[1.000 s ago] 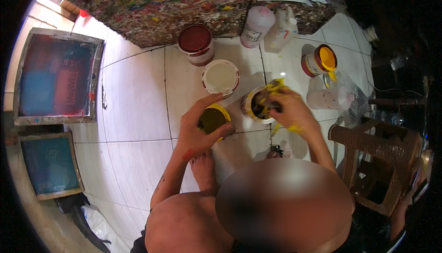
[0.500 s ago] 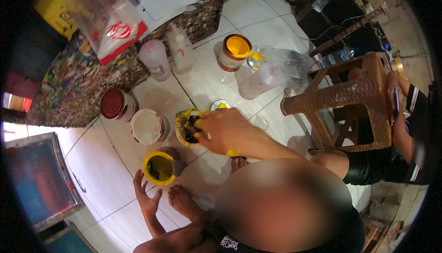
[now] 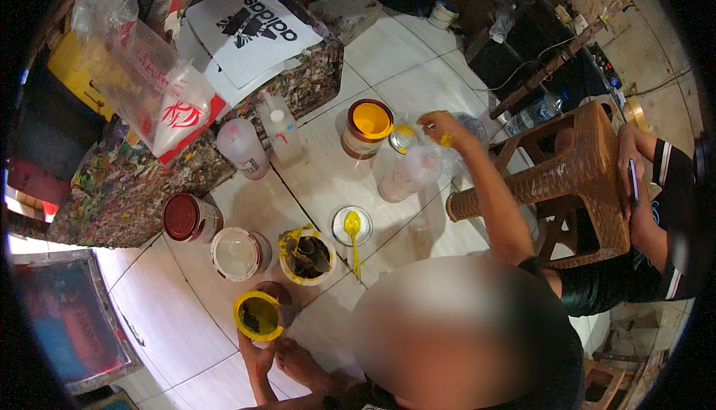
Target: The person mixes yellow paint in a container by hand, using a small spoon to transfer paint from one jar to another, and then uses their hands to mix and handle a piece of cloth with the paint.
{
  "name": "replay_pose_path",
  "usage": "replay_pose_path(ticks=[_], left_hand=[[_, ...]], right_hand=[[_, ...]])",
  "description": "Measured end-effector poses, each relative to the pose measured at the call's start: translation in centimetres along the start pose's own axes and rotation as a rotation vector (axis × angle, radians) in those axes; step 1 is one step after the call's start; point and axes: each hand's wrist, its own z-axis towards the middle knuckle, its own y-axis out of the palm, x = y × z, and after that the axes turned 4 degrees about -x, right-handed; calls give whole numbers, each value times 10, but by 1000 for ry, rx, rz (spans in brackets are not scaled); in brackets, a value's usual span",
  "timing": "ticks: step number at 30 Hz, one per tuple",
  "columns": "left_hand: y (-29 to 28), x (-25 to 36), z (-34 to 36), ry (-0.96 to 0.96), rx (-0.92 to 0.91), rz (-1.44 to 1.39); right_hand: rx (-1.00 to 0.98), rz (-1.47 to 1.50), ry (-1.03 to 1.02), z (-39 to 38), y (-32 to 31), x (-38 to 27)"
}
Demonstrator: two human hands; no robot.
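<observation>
My left hand [image 3: 256,352] is closed round the base of a yellow-rimmed paint tub [image 3: 279,320] with dark yellow residue inside. My right hand [image 3: 441,128] reaches out at the far right, fingers bent and slightly parted. I see nothing held in it; yellow paint marks its skin. Below it stands a translucent plastic bottle [image 3: 406,179], and a small yellow-stained lid [image 3: 403,138] lies to its left. A white tub [image 3: 307,258] with yellow-smeared edges stands near my left hand. Right of that tub, a yellow-coated spoon [image 3: 353,225] rests on a round lid [image 3: 341,235].
An orange-yellow paint can [image 3: 359,144], a dark red-lidded can [image 3: 183,217] and a white-topped tub [image 3: 237,254] stand on the tiles. Two plastic bottles [image 3: 242,149] stand by a speckled block [image 3: 142,201]. A brown stool [image 3: 567,175] is at right; beside it another person holds a phone [image 3: 633,179].
My right hand has left the yellow-smeared tub and moved away to the far right. My left hand, open beside the yellow-rimmed tub before, now grips it. The camera view has shifted.
</observation>
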Motion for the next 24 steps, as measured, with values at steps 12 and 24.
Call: replay_pose_path(ticks=[12, 24], left_hand=[[-1, 20, -8, -29, 90, -15], [-2, 7, 1, -57, 37, -85]], right_hand=[[-663, -1194, 307, 34, -20, 43], [-352, -805, 366, 7, 0, 191]])
